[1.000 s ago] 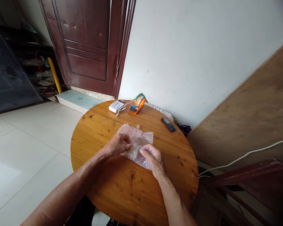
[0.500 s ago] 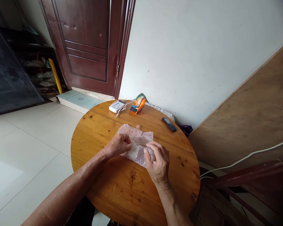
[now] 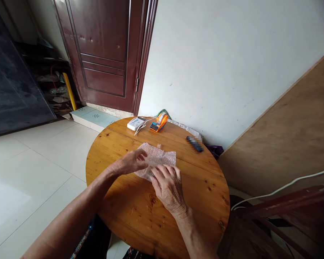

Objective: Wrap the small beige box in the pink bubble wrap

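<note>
A sheet of clear bubble wrap (image 3: 162, 155) lies partly folded on the round wooden table (image 3: 118, 208). My left hand (image 3: 132, 160) is over its left side, fingers loosely bent and apart, gripping nothing visible. On the near right part of the wrap rests my right hand (image 3: 167, 185), its fingers spread over the plastic and the thumb held out to the left. The hands cover much of the near half of the wrap, so whatever lies under its folds is hidden. A small tan tab (image 3: 159, 146) sits at the wrap's far edge.
Near the table's far edge are a white box-shaped device (image 3: 135, 123) with a white cable and an orange tape dispenser (image 3: 159, 123). A dark, partly blurred object (image 3: 194, 144) lies at the far right. A white wall (image 3: 199, 72) rises behind the table.
My right hand has moved left across the wrap, and its right part now looks folded over. My left hand's fingers have loosened from a pinch. The view has shifted slightly.
</note>
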A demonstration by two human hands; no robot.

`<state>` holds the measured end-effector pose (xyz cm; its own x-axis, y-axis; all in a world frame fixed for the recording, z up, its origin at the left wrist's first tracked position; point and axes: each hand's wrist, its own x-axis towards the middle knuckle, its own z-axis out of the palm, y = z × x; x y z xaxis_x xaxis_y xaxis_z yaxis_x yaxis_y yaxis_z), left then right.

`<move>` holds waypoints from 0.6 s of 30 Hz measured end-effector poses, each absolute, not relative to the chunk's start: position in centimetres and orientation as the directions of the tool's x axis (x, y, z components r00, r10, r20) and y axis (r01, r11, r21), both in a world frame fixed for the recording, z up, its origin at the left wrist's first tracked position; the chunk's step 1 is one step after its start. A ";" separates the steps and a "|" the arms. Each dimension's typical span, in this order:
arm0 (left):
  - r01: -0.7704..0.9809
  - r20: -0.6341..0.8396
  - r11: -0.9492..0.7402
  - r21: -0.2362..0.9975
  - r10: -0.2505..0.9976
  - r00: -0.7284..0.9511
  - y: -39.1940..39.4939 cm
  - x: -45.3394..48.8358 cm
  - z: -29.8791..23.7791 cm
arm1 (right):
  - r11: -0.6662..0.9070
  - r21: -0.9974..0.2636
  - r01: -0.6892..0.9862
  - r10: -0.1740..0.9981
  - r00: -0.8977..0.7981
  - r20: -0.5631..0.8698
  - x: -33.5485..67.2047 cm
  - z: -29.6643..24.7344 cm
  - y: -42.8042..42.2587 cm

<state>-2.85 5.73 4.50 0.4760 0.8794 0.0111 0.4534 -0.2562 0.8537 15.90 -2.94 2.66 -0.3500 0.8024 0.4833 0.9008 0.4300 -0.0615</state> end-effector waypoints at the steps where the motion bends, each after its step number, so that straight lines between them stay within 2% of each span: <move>1: 0.480 0.000 -0.258 0.839 0.881 0.473 5.7 -3.4 4.6 | 0.425 -0.051 0.904 0.808 -0.354 0.471 15.8 2.6 -2.9; 7: 0.668 -0.012 -0.229 0.708 0.942 0.335 6.3 -4.0 2.4 | 0.368 0.030 0.930 0.830 -0.342 0.440 15.3 2.7 -2.9; 14: 0.804 0.061 -0.232 0.548 0.969 0.238 5.9 -3.2 1.9 | 0.333 0.152 0.931 0.838 -0.366 0.405 14.6 3.2 -2.9; 18: 0.865 -0.016 -0.146 0.480 0.985 0.174 6.0 -4.0 2.5 | 0.357 0.225 0.907 0.842 -0.416 0.343 14.3 4.1 -2.7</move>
<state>-4.04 5.97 2.53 0.1744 0.9845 -0.0157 0.8651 -0.1456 0.4800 14.31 -2.66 4.12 -0.4163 0.8422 0.3426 0.9067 0.3566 0.2251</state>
